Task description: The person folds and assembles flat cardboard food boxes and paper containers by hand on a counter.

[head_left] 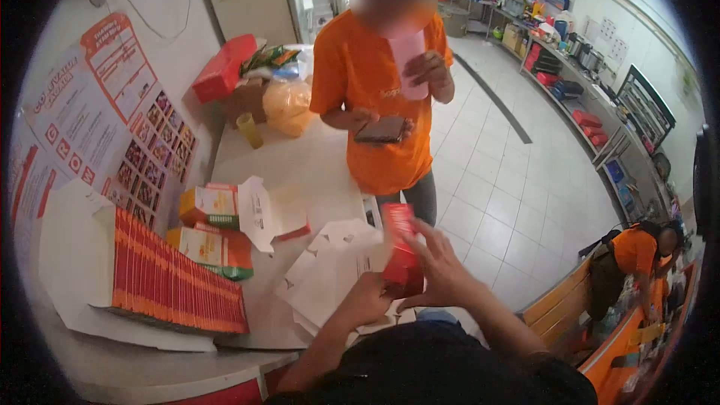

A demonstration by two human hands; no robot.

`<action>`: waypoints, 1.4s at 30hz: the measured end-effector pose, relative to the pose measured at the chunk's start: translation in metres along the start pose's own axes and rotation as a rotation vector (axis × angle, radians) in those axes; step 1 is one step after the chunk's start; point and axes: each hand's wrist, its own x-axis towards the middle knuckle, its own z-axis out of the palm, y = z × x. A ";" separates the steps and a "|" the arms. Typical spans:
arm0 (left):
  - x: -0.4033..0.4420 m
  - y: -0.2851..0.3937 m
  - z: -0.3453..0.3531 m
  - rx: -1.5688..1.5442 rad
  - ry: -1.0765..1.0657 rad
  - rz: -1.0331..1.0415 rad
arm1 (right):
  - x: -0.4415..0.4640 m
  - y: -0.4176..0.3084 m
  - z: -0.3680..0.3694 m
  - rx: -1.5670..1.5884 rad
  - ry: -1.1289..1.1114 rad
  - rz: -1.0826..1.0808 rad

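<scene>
Close to my body, both hands are on a small red carton [403, 251] with white lettering near its top. My left hand [365, 299] grips its lower part with curled fingers. Around the right side and bottom of the carton, my right hand [442, 266] holds it with bent fingers. Beneath and beside the hands lie unfolded white cardboard pieces [334, 255] on the table [259, 161]. To the left, a long row of flat red-orange cartons [169, 277] stands packed upright in an open white box [71, 270].
Orange and green boxes [214, 247] stand on the table, one with a white flap up. Across the table, a person in an orange shirt [382, 105] holds a pink cup [409, 64] and a phone [381, 130]. Another person [634, 255] bends at the right. Posters [112, 105] cover the left wall.
</scene>
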 end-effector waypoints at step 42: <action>0.066 -0.269 -0.165 0.713 0.890 -0.680 | -0.033 0.042 -0.064 0.703 -0.852 0.607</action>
